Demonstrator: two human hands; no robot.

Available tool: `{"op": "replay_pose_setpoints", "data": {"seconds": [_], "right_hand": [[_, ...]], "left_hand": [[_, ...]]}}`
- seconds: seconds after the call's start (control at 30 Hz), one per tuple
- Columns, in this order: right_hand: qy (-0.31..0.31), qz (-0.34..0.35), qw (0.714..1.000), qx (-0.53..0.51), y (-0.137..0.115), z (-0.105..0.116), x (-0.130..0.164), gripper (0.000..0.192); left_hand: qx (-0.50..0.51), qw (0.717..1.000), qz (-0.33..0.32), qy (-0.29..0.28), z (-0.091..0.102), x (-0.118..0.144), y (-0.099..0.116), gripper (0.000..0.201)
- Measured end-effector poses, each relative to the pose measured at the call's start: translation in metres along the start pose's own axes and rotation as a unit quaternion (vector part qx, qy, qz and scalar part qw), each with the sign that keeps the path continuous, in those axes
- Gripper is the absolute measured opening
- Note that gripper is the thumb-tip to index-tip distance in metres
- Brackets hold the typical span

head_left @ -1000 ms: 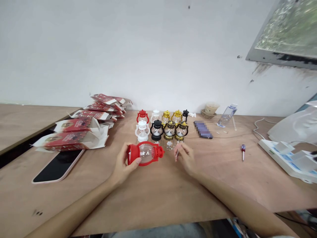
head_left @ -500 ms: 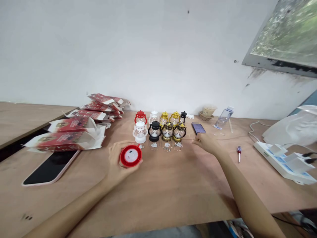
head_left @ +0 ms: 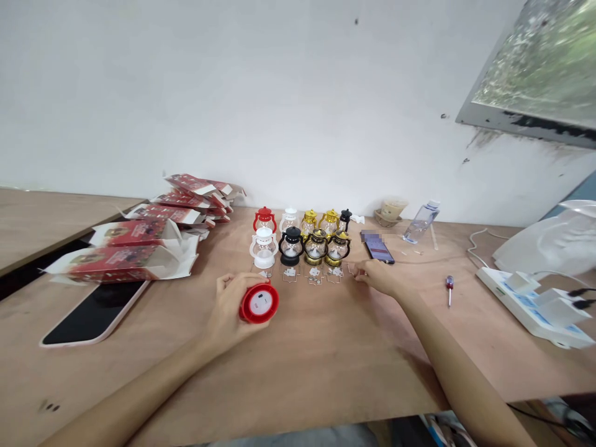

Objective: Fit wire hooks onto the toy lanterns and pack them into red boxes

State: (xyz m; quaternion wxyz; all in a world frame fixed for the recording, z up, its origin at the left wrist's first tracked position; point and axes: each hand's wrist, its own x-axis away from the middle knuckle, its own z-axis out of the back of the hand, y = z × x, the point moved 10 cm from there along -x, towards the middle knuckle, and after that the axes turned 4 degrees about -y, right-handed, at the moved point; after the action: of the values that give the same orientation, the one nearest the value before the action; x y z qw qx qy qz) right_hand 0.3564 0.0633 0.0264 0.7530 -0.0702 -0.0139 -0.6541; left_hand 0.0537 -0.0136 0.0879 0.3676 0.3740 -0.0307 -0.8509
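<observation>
Left hand (head_left: 231, 310) clasping red toy lantern (head_left: 259, 302), base toward camera; right hand (head_left: 379, 277) fingers pinched together on table (head_left: 326, 354) beside phone (head_left: 378, 249).

Both forearms are bare to the picture's lower edge, with no sleeves showing. The left hand (head_left: 228, 310) and right hand (head_left: 379, 277) carry no gloves, rings or watch.

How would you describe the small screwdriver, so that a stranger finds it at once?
Start at the white power strip on the table's right side. Left of it, past bare wood, lies the small screwdriver, alone and pointing toward the table's near edge. Its red-and-blue handle and thin metal shaft set it apart from the phone nearby.
</observation>
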Motion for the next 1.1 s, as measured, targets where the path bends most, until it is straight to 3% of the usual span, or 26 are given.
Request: {"op": "replay_pose_setpoints", "data": {"seconds": [0.27, 0.37, 0.43, 0.5, 0.6, 0.7, 0.9, 1.1], "right_hand": [[0.034, 0.003, 0.999, 0.011, -0.015, 0.012, 0.006, 0.011], [0.147, 0.029, 0.988, -0.034, -0.036, 0.031, 0.018, 0.017], [0.264, 0.082, 0.953, -0.126, -0.061, 0.046, 0.038, 0.021], [0.333, 0.136, 0.91, -0.206, -0.088, 0.047, 0.059, 0.021], [0.316, 0.261, 0.877, -0.251, -0.145, 0.029, 0.082, 0.016], [0.29, 0.314, 0.865, -0.261, -0.179, 0.014, 0.094, 0.012], [0.25, 0.269, 0.866, -0.34, -0.18, 0.005, 0.085, 0.015], [0.236, 0.272, 0.863, -0.355, -0.183, 0.006, 0.081, 0.021]], "left_hand": [[-0.01, 0.999, -0.031, -0.039, -0.01, 0.002, 0.007, 0.035], [-0.019, 0.997, -0.032, -0.068, -0.018, 0.003, 0.009, 0.038], [-0.026, 0.996, -0.042, -0.08, -0.022, 0.003, 0.012, 0.038], [-0.035, 0.995, -0.057, -0.078, -0.023, 0.004, 0.015, 0.039], [-0.048, 0.992, -0.079, -0.081, -0.027, 0.006, 0.018, 0.04], [-0.063, 0.989, -0.106, -0.075, -0.029, 0.008, 0.023, 0.04], [-0.112, 0.977, -0.173, -0.058, -0.029, 0.011, 0.041, 0.034], [-0.155, 0.966, -0.206, -0.038, -0.028, 0.014, 0.05, 0.029]]}}
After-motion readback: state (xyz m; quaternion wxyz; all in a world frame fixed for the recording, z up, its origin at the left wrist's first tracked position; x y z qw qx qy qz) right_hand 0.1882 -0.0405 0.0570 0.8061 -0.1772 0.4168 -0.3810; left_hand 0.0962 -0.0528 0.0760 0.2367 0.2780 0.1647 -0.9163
